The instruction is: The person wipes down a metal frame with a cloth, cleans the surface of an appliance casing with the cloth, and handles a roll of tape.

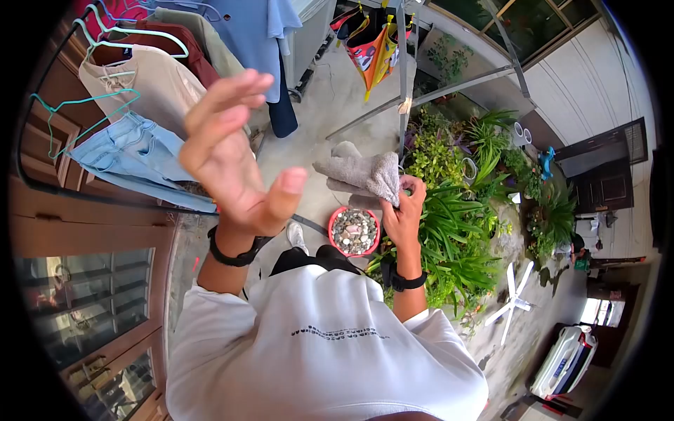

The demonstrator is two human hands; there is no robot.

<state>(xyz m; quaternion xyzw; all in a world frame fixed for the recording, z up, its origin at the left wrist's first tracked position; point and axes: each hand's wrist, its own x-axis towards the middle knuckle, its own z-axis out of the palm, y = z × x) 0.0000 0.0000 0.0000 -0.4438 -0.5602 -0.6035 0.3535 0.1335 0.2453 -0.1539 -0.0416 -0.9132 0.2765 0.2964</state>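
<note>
My left hand (pixel 235 158) is raised close to the camera, its fingers apart and nothing in it. Behind it hang light blue jeans (pixel 133 151) and a beige top (pixel 147 81); the hand covers part of these clothes. Farther right, my right hand (pixel 405 210) grips one end of a bunched grey towel (pixel 358 170), and the rest of the cloth sticks out to the left. Beneath the towel, on the ground, is a red basin (pixel 331 230) filled with pebbles.
Teal hangers (pixel 88 105) and more clothes hang from a dark rack (pixel 31 165) at left. A metal frame (pixel 402 77) stands ahead, near a colourful hanging umbrella (pixel 375 52). Green plants (pixel 449 217) grow at right, with a white fan-like object (pixel 512 304) and a parked car (pixel 564 361) beyond.
</note>
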